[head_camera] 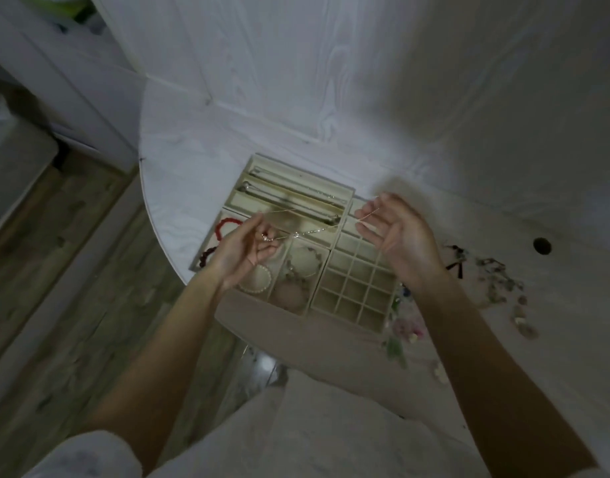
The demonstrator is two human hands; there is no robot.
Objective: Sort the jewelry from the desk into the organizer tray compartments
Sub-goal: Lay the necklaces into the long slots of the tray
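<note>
A thin silver chain necklace (317,230) is stretched between my two hands above the cream organizer tray (345,191). My left hand (243,251) pinches one end, where a small pendant or clasp hangs. My right hand (393,232) pinches the other end between thumb and fingers. Under the chain lie the tray's long slots, some holding chains. A red bead bracelet (226,226) and a pearl bracelet (258,281) sit in the left compartments. The small square grid (357,291) on the right looks empty.
Loose jewelry (496,281) lies scattered on the white desk (193,174) right of the tray, with dark pieces (455,262) and pale flower-like pieces (405,331) near the front edge. A round cable hole (542,246) is at far right. Wooden floor lies to the left.
</note>
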